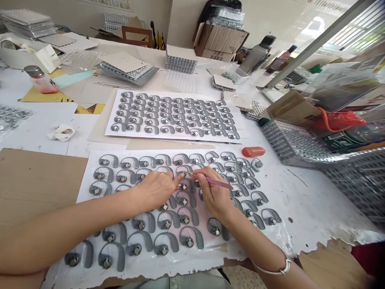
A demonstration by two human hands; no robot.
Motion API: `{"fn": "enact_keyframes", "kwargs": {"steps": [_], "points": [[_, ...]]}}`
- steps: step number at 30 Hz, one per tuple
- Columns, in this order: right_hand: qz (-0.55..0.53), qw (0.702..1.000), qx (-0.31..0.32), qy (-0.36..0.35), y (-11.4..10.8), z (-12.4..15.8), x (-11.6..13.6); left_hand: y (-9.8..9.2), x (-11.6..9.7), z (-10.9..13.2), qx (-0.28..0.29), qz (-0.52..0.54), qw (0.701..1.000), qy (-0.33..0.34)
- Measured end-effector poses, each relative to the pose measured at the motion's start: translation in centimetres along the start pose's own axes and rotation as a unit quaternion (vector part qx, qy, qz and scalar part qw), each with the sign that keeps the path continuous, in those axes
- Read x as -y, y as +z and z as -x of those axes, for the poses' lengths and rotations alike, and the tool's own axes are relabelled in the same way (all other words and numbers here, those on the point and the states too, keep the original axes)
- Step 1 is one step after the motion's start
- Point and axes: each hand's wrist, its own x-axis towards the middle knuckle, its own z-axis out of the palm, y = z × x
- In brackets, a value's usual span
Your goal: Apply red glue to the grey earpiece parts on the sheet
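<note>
Rows of grey ear-hook earphone parts [189, 242], each with a round metallic end and thin wires, lie on a white sheet [207, 257] in front of me. My left hand [158, 189] reaches in from the left, its thumb and index fingertip closed at the round end of one ear-hook earphone [189, 169] near the middle. Between the thumb and fingers of my right hand [215, 194] is a pair of purple tweezers [219, 184]. The tweezer tip points left and meets that same round end, beside my left fingertip. Both palms hide some parts beneath them.
Behind lies a second white board [110, 130] with similar ear-hooks. An orange-red tube [253, 151] rests at the sheet's right. A glass jar [40, 80] stands far left. Stacked trays [291, 140] and a cardboard box [293, 106] crowd the right side.
</note>
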Motion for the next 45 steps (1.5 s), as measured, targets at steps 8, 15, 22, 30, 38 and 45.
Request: {"fn": "enact_keyframes", "kwargs": {"steps": [8,15,22,30,38,45], "points": [[0.014,1.0,-0.003,-0.026,0.2,0.2,-0.3,0.0,0.0,0.0,-0.013,0.012,1.0,-0.001],[0.067,0.995,0.012,-0.078,0.4,0.3,-0.3,0.1,-0.1,-0.1,-0.027,0.021,0.999,-0.005],[0.104,0.987,0.012,-0.121,0.5,-0.2,0.0,-0.3,-0.1,0.0,-0.015,0.022,1.0,-0.007],[0.101,0.992,0.014,-0.073,0.6,-0.1,-0.3,-0.6,-0.1,-0.1,0.003,0.027,1.0,-0.014],[-0.163,0.955,-0.123,0.216,-3.9,0.3,-0.2,-0.3,-0.2,0.1,-0.019,0.038,0.999,-0.017],[-0.479,0.771,-0.147,0.393,-6.0,1.8,-1.7,-1.6,1.3,0.5,-0.011,0.149,0.988,-0.045]]}}
